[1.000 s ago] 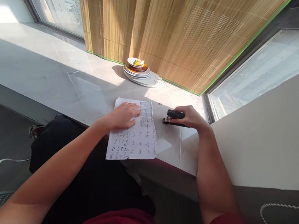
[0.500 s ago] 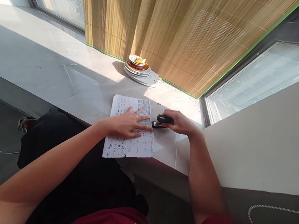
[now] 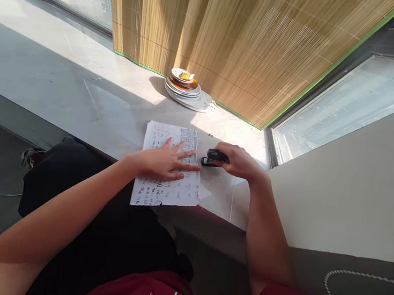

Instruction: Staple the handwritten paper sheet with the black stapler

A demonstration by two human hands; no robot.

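Sheets of white paper (image 3: 178, 195) with handwriting and a printed block lie on the windowsill, their lower edge reaching past the sill's front edge. My left hand (image 3: 162, 160) rests flat on the paper with its fingers spread. Just right of the paper, my right hand (image 3: 236, 160) grips a black stapler (image 3: 218, 156). The stapler's jaws point left toward the paper's right edge, with a small gap between them and the sheet. My palm hides the stapler's rear end.
A stack of plates (image 3: 184, 90) with a small yellow item on top stands near the bamboo blind (image 3: 208, 36). The pale windowsill (image 3: 50, 71) stretches left. A wall (image 3: 346, 200) rises at right, and a twisted cord (image 3: 340, 271) hangs below it.
The paper and my left hand have shifted slightly left, away from the stapler. The stapler's jaws no longer meet the paper's edge. My right hand stays almost where it was.
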